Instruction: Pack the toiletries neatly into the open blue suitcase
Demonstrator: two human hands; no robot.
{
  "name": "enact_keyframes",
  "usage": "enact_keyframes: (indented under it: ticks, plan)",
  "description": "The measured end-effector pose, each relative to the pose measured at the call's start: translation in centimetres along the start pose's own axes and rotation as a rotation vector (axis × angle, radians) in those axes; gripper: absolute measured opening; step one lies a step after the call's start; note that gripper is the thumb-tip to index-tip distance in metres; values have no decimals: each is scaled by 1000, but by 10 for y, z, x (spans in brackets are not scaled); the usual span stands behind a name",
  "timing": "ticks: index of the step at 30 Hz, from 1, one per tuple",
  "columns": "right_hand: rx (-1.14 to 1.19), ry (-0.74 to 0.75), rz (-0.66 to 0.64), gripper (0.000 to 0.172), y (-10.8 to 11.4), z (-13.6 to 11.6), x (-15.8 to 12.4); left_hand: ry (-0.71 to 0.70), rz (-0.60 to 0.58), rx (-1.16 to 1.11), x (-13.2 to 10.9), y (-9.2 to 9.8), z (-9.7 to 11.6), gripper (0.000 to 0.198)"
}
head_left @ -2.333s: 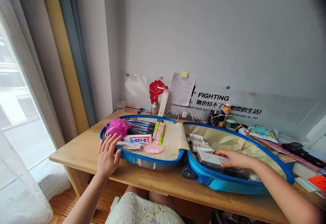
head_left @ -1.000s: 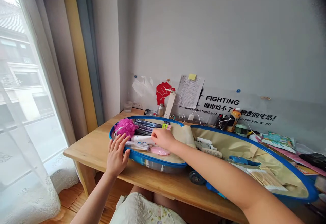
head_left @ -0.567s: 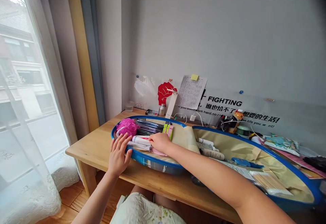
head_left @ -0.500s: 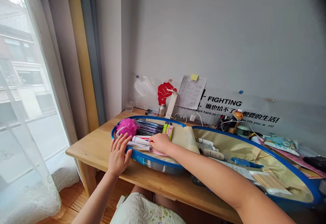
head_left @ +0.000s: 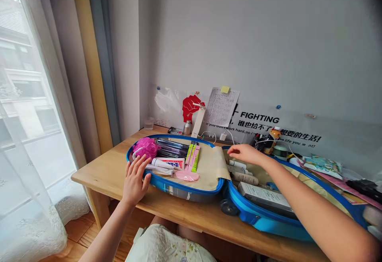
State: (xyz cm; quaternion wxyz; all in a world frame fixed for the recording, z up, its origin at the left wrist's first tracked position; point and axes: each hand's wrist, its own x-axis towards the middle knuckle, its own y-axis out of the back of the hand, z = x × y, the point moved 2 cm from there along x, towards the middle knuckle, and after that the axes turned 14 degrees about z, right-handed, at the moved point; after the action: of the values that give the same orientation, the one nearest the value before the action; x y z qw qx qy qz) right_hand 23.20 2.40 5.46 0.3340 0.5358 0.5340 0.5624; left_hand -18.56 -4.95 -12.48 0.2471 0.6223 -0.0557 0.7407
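On the wooden desk (head_left: 104,170) the blue suitcase (head_left: 191,188) lies open. I rest my left hand (head_left: 135,180), fingers spread, on its near left rim beside the pink sponge (head_left: 146,147); my right hand (head_left: 243,153), fingers loosely apart, hovers over white tubes (head_left: 238,165) in the right half.

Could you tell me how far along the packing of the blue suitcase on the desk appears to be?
Partly done. The suitcase's left half already holds a pink pouf, a toothpaste box and pens laid in rows. In hand: the left hand rests on that half's rim, while the right hand hovers open over the tubes in the right half. Left: desk clutter is unpacked and the case lies open.
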Motion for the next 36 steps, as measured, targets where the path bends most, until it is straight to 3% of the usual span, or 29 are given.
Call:
enact_keyframes:
  ticks: [5,11,18,25,32,36]
  plan:
    - [-91,-103,-147,20,-24,63,-35,-17,23,4,1,1,-1,47]
    - [-185,-137,-201,25,-49,92,-44,-36,34,12,0,0,-2,46]
    - [-250,-124,-286,26,-56,92,-43,-13,9,8,0,1,-3,48]
    - [-263,-100,-263,23,-51,84,-46,0,4,4,0,0,-3,48]
    - [-173,-134,-134,25,-16,81,-46,-10,7,15,0,0,-2,47]
    - [-52,-147,-52,36,6,58,-39,-1,-11,13,1,1,-2,47]
